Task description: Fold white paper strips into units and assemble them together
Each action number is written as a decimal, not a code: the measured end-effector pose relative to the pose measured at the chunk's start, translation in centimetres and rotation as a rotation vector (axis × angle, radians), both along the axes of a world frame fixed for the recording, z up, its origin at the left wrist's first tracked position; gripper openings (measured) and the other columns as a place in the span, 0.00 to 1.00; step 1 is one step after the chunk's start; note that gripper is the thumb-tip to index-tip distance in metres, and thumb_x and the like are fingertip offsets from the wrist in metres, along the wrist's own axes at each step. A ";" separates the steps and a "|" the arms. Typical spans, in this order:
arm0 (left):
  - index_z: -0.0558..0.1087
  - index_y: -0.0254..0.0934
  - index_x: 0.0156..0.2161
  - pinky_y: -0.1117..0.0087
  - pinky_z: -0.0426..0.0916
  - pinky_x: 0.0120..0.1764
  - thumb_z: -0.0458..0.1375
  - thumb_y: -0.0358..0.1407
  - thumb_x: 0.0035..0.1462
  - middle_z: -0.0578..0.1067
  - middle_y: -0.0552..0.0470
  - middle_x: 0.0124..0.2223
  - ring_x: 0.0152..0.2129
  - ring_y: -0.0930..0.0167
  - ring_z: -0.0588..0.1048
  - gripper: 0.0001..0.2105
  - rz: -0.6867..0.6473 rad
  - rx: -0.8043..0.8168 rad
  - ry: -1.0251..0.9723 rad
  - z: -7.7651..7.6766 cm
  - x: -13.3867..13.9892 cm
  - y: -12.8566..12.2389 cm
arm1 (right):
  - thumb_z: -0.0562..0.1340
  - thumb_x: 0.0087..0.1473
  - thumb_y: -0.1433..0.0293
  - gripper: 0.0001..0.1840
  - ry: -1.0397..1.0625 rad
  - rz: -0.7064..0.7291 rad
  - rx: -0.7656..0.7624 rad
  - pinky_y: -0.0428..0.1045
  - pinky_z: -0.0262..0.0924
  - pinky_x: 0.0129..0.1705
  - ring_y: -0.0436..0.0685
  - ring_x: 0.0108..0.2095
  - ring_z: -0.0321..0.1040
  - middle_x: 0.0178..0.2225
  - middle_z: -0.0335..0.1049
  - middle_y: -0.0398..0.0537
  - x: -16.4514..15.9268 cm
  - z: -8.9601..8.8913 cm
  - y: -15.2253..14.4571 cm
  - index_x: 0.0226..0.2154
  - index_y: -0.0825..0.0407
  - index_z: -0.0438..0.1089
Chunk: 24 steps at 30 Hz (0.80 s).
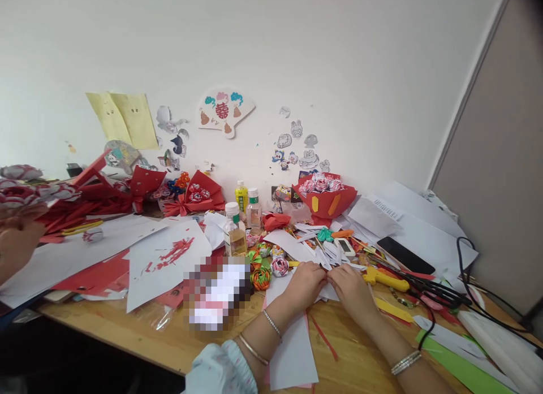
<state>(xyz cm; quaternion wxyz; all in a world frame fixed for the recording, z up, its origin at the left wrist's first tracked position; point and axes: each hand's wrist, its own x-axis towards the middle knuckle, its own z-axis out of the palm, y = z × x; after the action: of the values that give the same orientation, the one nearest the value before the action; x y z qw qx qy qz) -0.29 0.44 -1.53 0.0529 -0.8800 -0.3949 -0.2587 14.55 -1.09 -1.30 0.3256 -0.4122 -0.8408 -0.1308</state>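
Note:
My left hand (306, 282) and my right hand (347, 285) meet over the table, fingertips pinched together and almost touching. Whatever they hold is hidden by the fingers. Under my left forearm lies a white paper sheet (291, 357) with a pink edge showing. Just beyond my fingers is a heap of folded white paper strips (324, 252). To the left of my left hand sit a pink-and-white paper flower (280, 265) and a green-and-orange paper flower (261, 278). A yellow glue gun (386, 278) lies right of my right hand.
A co-worker's hand (19, 241) is at the far left, by paper flowers. Bottles (235, 236) and a red-wrapped bouquet (324, 199) stand at the back. A phone (405, 255) and black cables (449, 295) lie right. A red strip (324, 338) lies near the front.

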 end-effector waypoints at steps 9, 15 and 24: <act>0.69 0.34 0.26 0.71 0.60 0.32 0.50 0.31 0.49 0.71 0.51 0.27 0.27 0.71 0.67 0.07 0.200 -0.289 -0.605 0.6 -0.5 0.5 | 0.48 0.54 0.72 0.14 0.087 0.029 0.078 0.50 0.54 0.33 0.56 0.31 0.61 0.28 0.66 0.50 0.5 0.0 -0.4 0.39 0.53 0.66; 0.68 0.33 0.25 0.75 0.60 0.26 0.51 0.34 0.47 0.70 0.53 0.24 0.22 0.74 0.67 0.07 0.196 -0.460 -0.848 0.5 -0.6 1.2 | 0.49 0.54 0.73 0.14 0.101 0.116 -0.034 0.50 0.57 0.34 0.56 0.33 0.63 0.32 0.69 0.49 0.1 -0.6 -0.1 0.40 0.52 0.65; 0.65 0.34 0.23 0.77 0.58 0.20 0.53 0.40 0.44 0.65 0.59 0.17 0.13 0.77 0.65 0.09 0.060 -0.718 -1.022 0.2 0.0 0.9 | 0.53 0.53 0.69 0.08 0.222 0.132 -0.063 0.51 0.57 0.35 0.57 0.34 0.63 0.31 0.69 0.47 0.2 -0.3 0.1 0.33 0.51 0.66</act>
<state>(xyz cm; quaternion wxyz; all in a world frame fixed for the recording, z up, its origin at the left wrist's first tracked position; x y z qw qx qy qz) -0.34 1.31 -1.30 -0.4347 -0.5964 -0.4571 -0.4964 14.79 -0.98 -1.56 0.4114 -0.3779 -0.8286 -0.0364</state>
